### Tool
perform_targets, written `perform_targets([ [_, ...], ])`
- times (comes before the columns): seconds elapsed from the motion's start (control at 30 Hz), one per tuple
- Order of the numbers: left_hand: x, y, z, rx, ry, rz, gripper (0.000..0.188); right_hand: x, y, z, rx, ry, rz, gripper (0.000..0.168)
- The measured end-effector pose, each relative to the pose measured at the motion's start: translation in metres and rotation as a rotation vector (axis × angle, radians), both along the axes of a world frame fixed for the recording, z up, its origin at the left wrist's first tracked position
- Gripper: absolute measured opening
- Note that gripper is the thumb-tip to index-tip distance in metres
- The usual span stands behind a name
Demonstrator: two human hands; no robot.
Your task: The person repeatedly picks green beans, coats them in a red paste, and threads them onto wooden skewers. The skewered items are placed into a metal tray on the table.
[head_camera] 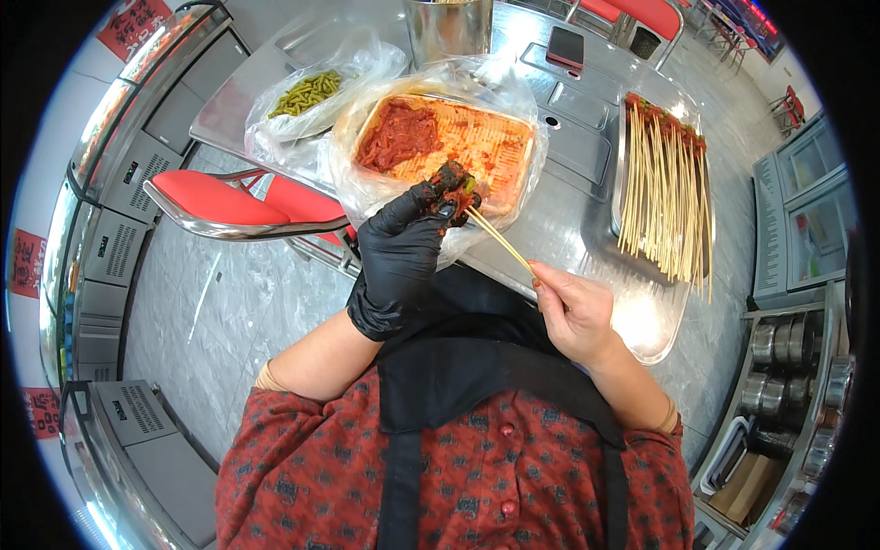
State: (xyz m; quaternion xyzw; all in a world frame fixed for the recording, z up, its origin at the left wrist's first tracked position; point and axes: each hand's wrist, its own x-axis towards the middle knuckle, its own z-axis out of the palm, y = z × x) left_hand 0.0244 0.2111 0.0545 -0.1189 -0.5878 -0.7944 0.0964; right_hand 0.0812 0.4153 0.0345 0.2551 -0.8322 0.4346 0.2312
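My left hand (405, 240), in a black glove smeared with red sauce, grips a piece of red-marinated meat with a bit of green pepper or bean (470, 185). Bare, my right hand (574, 306) pinches thin bamboo skewers (505, 240), whose far ends meet the food at the gloved fingertips. Just beyond the glove lies a plastic-lined tray (512, 155) with red marinated meat (402, 137) heaped at its left end. Cut green pieces (306, 93) sit in a clear plastic bag (265, 141). On the right, a metal tray (617, 185) holds many loaded skewers (663, 199), their food ends facing away.
A metal pot (448, 31) with sticks and a phone (566, 48) stand at the far side of the steel table (536, 227). A red chair (213, 199) is against the table's left side. Shelves with metal containers (777, 344) stand at right, refrigerated counters (137, 185) at left.
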Motion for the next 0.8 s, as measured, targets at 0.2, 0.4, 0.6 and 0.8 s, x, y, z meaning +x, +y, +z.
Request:
perform_targets([
  [0.2,0.001,0.0,-0.002,0.054,-0.033,-0.013,0.027,0.0,-0.007,0.002,0.138,0.174,-0.097,0.035],
  [0.4,0.001,0.0,-0.005,0.089,0.093,0.001,0.028,0.004,-0.012,0.016,0.114,0.101,-0.096,0.031],
  [0.6,0.0,-0.002,-0.009,0.017,0.108,-0.122,0.044,0.001,-0.011,0.011,0.049,0.083,-0.089,0.029],
  [0.8,-0.004,-0.008,-0.017,-0.248,0.266,-0.041,0.047,0.003,-0.007,0.014,0.209,0.162,-0.128,0.031],
])
